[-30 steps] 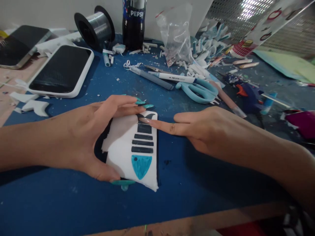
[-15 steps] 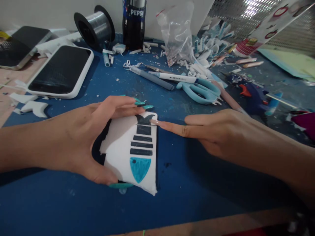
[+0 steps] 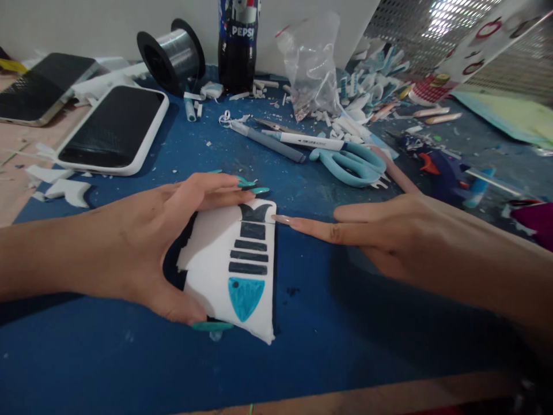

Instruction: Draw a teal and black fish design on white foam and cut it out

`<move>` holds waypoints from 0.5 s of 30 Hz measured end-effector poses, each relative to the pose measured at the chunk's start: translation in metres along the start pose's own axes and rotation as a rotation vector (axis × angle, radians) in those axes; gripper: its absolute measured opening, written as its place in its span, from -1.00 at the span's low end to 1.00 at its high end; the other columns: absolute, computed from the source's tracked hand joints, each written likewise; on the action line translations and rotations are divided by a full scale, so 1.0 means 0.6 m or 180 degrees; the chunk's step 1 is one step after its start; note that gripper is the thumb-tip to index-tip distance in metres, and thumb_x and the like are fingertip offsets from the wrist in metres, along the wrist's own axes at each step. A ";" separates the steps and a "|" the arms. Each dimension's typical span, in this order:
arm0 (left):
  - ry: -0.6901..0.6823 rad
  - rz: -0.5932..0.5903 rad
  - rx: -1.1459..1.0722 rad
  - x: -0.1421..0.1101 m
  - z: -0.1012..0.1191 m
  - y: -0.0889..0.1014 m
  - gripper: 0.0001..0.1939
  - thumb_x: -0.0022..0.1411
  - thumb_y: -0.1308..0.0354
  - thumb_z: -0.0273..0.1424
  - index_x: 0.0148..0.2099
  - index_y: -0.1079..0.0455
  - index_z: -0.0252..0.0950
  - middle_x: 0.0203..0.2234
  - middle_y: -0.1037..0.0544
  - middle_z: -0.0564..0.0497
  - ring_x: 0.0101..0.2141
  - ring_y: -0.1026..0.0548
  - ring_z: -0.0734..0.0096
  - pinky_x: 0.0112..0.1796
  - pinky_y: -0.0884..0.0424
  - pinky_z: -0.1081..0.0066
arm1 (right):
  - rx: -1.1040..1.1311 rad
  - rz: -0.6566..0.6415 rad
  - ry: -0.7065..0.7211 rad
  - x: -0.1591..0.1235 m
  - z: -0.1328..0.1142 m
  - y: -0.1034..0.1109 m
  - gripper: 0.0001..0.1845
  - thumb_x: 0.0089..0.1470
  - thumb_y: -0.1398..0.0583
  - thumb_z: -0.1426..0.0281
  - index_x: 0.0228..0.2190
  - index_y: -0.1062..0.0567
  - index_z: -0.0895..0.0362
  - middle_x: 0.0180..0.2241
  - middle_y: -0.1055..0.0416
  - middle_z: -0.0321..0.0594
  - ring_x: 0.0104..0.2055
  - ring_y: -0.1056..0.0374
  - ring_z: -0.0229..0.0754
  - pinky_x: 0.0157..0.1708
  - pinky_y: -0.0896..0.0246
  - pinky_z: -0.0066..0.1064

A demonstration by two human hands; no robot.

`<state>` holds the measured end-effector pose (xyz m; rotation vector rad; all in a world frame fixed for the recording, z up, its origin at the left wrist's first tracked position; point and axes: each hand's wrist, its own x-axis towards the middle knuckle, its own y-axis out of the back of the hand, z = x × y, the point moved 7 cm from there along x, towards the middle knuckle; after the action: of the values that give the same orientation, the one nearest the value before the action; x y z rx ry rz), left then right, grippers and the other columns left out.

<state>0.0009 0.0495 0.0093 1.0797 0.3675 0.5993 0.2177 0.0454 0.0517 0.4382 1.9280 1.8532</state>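
A flat white piece painted with a fish skeleton [image 3: 207, 248] lies on the blue mat. The fish has a blue head at the near end, dark bars and a dark tail at the far end. My left hand [image 3: 142, 248] spans the piece, thumb at its near edge and fingers at its far edge, shut on it. From the right comes my right hand [image 3: 384, 230], its index finger stretched out and the other fingers folded. That fingertip is at the piece's right edge, beside the tail; whether it touches, I cannot tell. Nothing shows in this hand.
Beyond the hands lie light blue scissors [image 3: 352, 167], a white marker [image 3: 306, 140] and a grey pen [image 3: 268, 141]. At left are a phone in a white case [image 3: 114, 127] and another phone [image 3: 43, 86]. A wire spool [image 3: 173, 55], Pepsi bottle [image 3: 237, 52] and plastic bag [image 3: 311, 63] stand behind.
My right index fingertip has moved right, from over the painted tail to the piece's right edge. The left hand keeps its hold. The view has shifted slightly.
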 end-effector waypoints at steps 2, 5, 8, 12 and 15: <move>0.0016 -0.0004 -0.0027 -0.001 -0.001 0.000 0.30 0.00 -0.35 0.21 0.53 0.38 0.02 0.44 -0.23 -0.09 0.29 -0.39 -0.30 0.10 -0.58 0.06 | 0.0052 -0.0019 0.0011 -0.001 -0.001 0.000 -0.02 -0.13 0.03 0.79 0.25 -0.50 -0.05 -0.63 -0.16 -0.42 -0.67 -0.14 -0.28 -0.54 -0.06 -0.39; 0.0037 -0.0049 -0.0062 -0.002 -0.002 -0.001 0.32 0.00 -0.36 0.20 0.53 0.40 0.02 0.46 -0.19 -0.06 0.32 -0.35 -0.29 0.14 -0.54 0.08 | 0.0060 -0.0085 -0.0080 -0.003 0.003 -0.005 -0.02 -0.10 0.03 0.79 0.27 -0.48 -0.10 -0.64 -0.15 -0.43 -0.67 -0.12 -0.30 -0.53 -0.05 -0.40; 0.0062 -0.0054 -0.0076 -0.001 -0.003 -0.004 0.29 0.03 -0.33 0.21 0.53 0.38 0.00 0.47 -0.17 -0.03 0.35 -0.31 -0.25 0.18 -0.50 0.13 | 0.0083 -0.0044 -0.0124 -0.008 0.013 -0.013 -0.06 -0.01 0.03 0.77 0.28 -0.46 -0.15 -0.62 -0.16 -0.43 -0.66 -0.11 -0.32 -0.45 -0.11 -0.41; 0.0077 0.0102 -0.0064 0.003 -0.003 -0.004 0.28 0.01 -0.29 0.30 0.52 0.35 -0.01 0.46 -0.18 -0.06 0.36 -0.28 -0.27 0.20 -0.49 0.06 | 0.0216 0.0299 -0.0039 -0.015 0.029 -0.007 -0.13 0.14 0.00 0.71 0.29 -0.41 -0.28 -0.59 -0.23 -0.44 -0.60 -0.21 -0.30 -0.31 -0.21 -0.37; -0.0034 0.0147 -0.0150 0.004 0.001 -0.005 0.32 -0.04 -0.31 0.31 0.51 0.38 0.01 0.43 -0.25 -0.09 0.33 -0.34 -0.25 0.20 -0.49 0.00 | 0.0523 0.0279 0.0059 -0.020 0.031 0.006 -0.24 0.31 -0.01 0.64 0.32 -0.35 -0.32 -0.56 -0.33 -0.45 -0.54 -0.31 -0.31 -0.31 -0.23 -0.39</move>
<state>0.0038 0.0492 0.0067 1.0482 0.3183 0.6402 0.2375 0.0554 0.0561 0.5673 2.1139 1.7635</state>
